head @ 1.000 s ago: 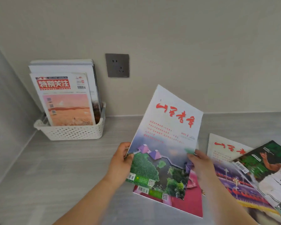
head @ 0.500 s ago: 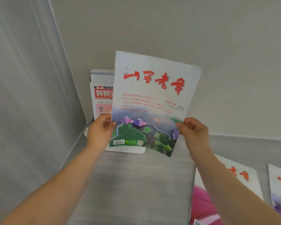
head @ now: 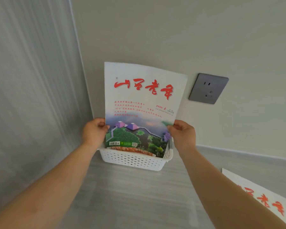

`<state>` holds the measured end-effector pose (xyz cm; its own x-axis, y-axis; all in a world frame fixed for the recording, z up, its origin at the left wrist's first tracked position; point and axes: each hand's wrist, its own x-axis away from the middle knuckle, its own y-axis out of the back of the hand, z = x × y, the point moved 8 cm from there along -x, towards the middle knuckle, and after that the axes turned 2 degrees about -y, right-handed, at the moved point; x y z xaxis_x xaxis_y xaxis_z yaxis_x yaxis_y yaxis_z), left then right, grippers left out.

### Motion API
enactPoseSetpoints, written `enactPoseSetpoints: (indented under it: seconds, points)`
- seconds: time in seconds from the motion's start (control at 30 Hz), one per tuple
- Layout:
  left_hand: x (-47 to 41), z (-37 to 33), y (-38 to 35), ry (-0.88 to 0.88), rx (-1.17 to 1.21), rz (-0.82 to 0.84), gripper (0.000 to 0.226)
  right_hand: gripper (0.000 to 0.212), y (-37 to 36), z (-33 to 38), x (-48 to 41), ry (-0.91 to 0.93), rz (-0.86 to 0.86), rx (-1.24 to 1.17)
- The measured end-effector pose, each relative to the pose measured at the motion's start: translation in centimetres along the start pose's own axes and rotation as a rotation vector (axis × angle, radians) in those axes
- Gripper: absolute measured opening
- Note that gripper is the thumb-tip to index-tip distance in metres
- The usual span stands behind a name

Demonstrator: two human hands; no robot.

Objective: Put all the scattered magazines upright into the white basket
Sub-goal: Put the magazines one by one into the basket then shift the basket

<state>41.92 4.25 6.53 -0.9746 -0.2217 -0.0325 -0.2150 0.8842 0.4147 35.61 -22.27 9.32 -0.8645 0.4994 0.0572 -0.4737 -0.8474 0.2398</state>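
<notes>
My left grip (head: 93, 133) & right grip (head: 182, 135) pinch the magazine (head: 142, 100) by its side edges, upright, btm corner inside white basket (head: 134, 161), mid-frame; 2nd magazine (head: 262, 199) flat on worktop (head: 139, 195), lower right

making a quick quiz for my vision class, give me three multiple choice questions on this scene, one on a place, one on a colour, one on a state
1. Where is the grey wall socket relative to the magazine being held?
A) to its left
B) to its right
C) directly below it

2. What colour is the magazine's large title?
A) red
B) blue
C) black

3. How is the magazine held?
A) lying flat, untouched
B) upright, left hand and right hand gripping its side edges, over the white basket
C) by one hand only

Answers:
1 B, the socket sits on the wall right of the cover.
2 A, the brush characters are red.
3 B, both hands pinch its edges.
</notes>
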Motion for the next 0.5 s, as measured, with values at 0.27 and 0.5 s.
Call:
enactPoseSetpoints:
  seconds: [0.27, 0.5]
  points:
    - [-0.8, 1.0, -0.9, -0.028, -0.115, -0.025, 0.030, 0.025, -0.8, -3.2, -1.4, -0.057, 0.002, 0.195]
    - [-0.5, 0.4, -2.0, -0.091, -0.244, 0.069, 0.036, 0.029, -1.0, -3.2, -1.2, 0.001, -0.006, 0.211]
